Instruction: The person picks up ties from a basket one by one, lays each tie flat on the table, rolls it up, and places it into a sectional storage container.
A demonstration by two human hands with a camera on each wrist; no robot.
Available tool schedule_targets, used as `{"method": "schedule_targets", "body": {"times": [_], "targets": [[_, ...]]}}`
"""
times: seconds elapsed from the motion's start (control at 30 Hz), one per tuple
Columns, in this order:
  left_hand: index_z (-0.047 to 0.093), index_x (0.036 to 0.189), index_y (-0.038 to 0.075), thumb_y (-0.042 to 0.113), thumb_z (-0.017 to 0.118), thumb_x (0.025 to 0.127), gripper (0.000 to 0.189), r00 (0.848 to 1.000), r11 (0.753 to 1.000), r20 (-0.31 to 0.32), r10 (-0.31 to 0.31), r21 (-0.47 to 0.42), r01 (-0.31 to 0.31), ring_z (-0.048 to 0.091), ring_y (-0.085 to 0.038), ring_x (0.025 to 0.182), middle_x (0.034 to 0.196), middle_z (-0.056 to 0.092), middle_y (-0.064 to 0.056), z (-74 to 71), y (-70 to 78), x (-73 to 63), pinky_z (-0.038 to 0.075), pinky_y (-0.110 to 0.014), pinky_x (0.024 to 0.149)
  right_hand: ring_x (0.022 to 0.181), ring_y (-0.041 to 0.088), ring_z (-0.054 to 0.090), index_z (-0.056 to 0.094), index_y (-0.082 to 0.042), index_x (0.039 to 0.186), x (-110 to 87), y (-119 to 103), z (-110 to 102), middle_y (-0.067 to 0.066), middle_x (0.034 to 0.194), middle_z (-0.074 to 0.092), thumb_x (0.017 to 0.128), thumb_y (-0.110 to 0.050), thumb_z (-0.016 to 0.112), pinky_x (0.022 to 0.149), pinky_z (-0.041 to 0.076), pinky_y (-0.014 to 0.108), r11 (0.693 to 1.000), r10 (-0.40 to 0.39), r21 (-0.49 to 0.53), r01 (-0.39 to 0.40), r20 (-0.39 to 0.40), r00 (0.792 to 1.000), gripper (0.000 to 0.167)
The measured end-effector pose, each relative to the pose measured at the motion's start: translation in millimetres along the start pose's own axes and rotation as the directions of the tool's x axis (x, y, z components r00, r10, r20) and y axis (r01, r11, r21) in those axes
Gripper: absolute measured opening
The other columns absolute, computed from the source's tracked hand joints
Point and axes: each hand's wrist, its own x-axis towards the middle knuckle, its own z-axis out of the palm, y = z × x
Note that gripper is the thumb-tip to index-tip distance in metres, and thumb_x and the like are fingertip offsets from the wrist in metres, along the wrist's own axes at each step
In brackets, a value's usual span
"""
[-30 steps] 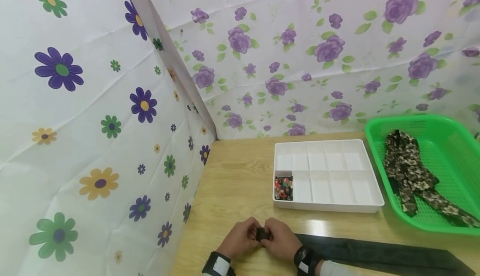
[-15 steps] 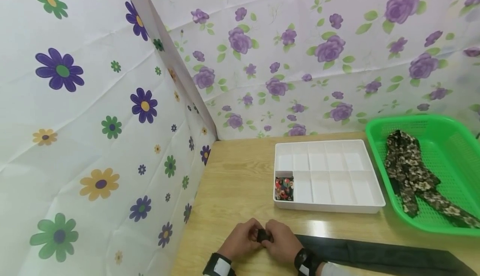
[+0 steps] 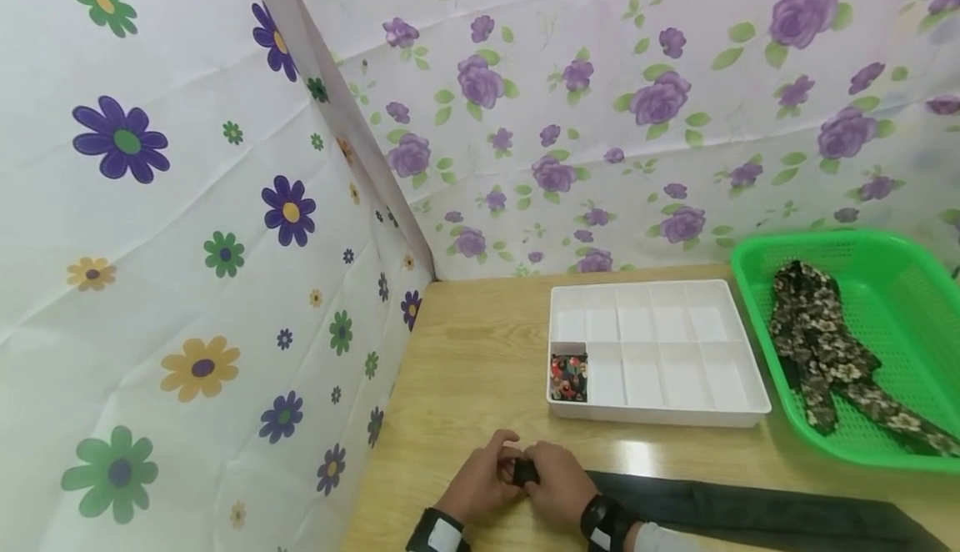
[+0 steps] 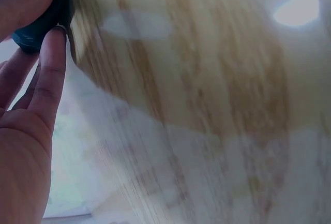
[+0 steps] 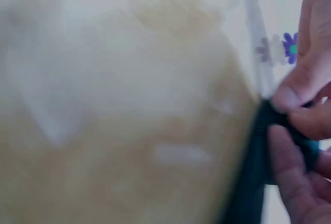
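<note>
A dark necktie [image 3: 750,504] lies flat along the table's front, its near end wound into a small roll [image 3: 527,472] between my hands. My left hand [image 3: 480,484] holds the roll's left side; in the left wrist view the thumb lies over the dark roll [image 4: 57,6] and a fingertip touches its lower edge. With thumb and fingers, my right hand [image 3: 561,485] pinches the roll's right side. In the right wrist view, the dark cloth [image 5: 253,172] runs down from that hand's fingers, slightly blurred.
Beyond the hands stands a white divided tray [image 3: 660,415], with a folded patterned cloth [image 3: 568,377] in its front-left compartment. To the right, a green basket [image 3: 862,452] holds dark floral cloth [image 3: 813,327]. Flowered sheets [image 3: 480,160] hang behind and on the left.
My left index finger has lifted a little off the roll. The right hand has shifted slightly left, and the flat part of the necktie has slid slightly left.
</note>
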Motion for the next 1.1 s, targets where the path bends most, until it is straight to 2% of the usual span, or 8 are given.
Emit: {"method": "schedule_targets", "body": {"times": [0.1,0.3,0.37,0.47,0.7,0.83,0.97,1.1], "targets": [[0.048,0.137,0.012,0.004,0.086,0.082,0.067,1.0,1.0,-0.003,0.004,-0.001,-0.004,0.064,-0.003,0.084,0.113,0.078,0.003,-0.4,0.0,0.4,0.051,-0.021,0.079,0.086,0.008,0.058,0.072,-0.013,0.106,-4.2,1.3,0.0,-0.005,0.095,0.065,0.086,-0.014,0.081,0.077,0.051,0.033,0.998,0.017,0.065,-0.017,-0.011,1.0,0.022],[0.051,0.132,0.016,0.006,0.085,0.084,0.06,1.0,0.999,0.005,0.017,0.039,-0.017,0.06,-0.001,0.078,0.102,0.077,0.007,-0.4,0.5,0.4,0.048,-0.018,0.074,0.08,0.008,0.057,0.071,-0.014,0.112,-0.9,-13.5,-8.2,-0.005,0.094,0.06,0.084,-0.014,0.081,0.072,0.053,0.032,0.988,-0.051,-0.141,0.057,0.046,0.998,0.03],[0.055,0.13,0.019,0.007,0.084,0.084,0.055,1.0,0.999,0.009,0.016,0.051,-0.016,0.06,0.0,0.078,0.101,0.076,0.007,0.1,1.0,0.4,0.048,-0.018,0.074,0.077,0.008,0.056,0.07,-0.013,0.116,0.6,-15.3,-7.2,-0.004,0.093,0.059,0.083,-0.01,0.08,0.068,0.051,0.03,0.987,-0.048,-0.151,0.057,0.061,0.997,0.034],[0.063,0.128,0.02,0.007,0.084,0.084,0.051,1.0,0.999,0.01,0.008,0.049,-0.009,0.061,0.001,0.083,0.106,0.077,0.006,1.2,1.1,0.5,0.051,-0.019,0.076,0.08,0.009,0.058,0.067,-0.012,0.119,-1.2,-10.9,-0.7,-0.002,0.096,0.06,0.084,-0.006,0.076,0.07,0.054,0.03,0.996,-0.023,-0.08,0.026,0.042,0.999,0.037],[0.073,0.123,0.021,0.01,0.087,0.082,0.045,1.0,0.999,-0.01,0.021,0.046,-0.02,0.064,0.003,0.088,0.111,0.077,0.006,0.4,-0.7,3.4,0.055,-0.021,0.08,0.097,0.012,0.061,0.058,-0.017,0.103,-10.9,2.1,9.9,-0.003,0.105,0.061,0.084,-0.003,0.076,0.082,0.057,0.035,0.996,-0.007,0.087,0.017,-0.109,0.994,0.03],[0.074,0.121,0.021,0.008,0.086,0.081,0.044,1.0,0.998,0.013,-0.026,0.064,0.025,0.061,0.003,0.087,0.109,0.076,0.009,-2.1,0.8,4.5,0.053,-0.021,0.079,0.089,0.009,0.056,0.064,-0.018,0.104,-6.6,-5.1,1.2,-0.006,0.098,0.058,0.085,-0.014,0.08,0.078,0.052,0.032,1.0,0.023,0.018,-0.022,-0.032,0.999,0.025],[0.075,0.122,0.02,0.008,0.086,0.082,0.044,0.997,0.995,0.041,-0.065,0.083,0.062,0.059,0.001,0.086,0.106,0.075,0.011,-2.9,4.2,4.7,0.052,-0.022,0.077,0.077,0.009,0.051,0.072,-0.015,0.114,-1.0,-13.6,-6.3,-0.005,0.09,0.057,0.084,-0.022,0.083,0.067,0.047,0.029,0.994,0.024,-0.111,-0.019,0.049,0.999,0.033],[0.075,0.121,0.022,0.011,0.087,0.081,0.043,0.997,0.997,0.043,-0.058,0.053,0.056,0.061,0.001,0.087,0.107,0.075,0.01,-1.3,4.7,4.1,0.053,-0.021,0.077,0.077,0.008,0.054,0.072,-0.013,0.11,-3.7,-8.5,-1.9,-0.005,0.087,0.059,0.084,-0.018,0.082,0.067,0.049,0.028,0.997,0.029,-0.075,-0.027,0.022,0.999,0.028]]}}
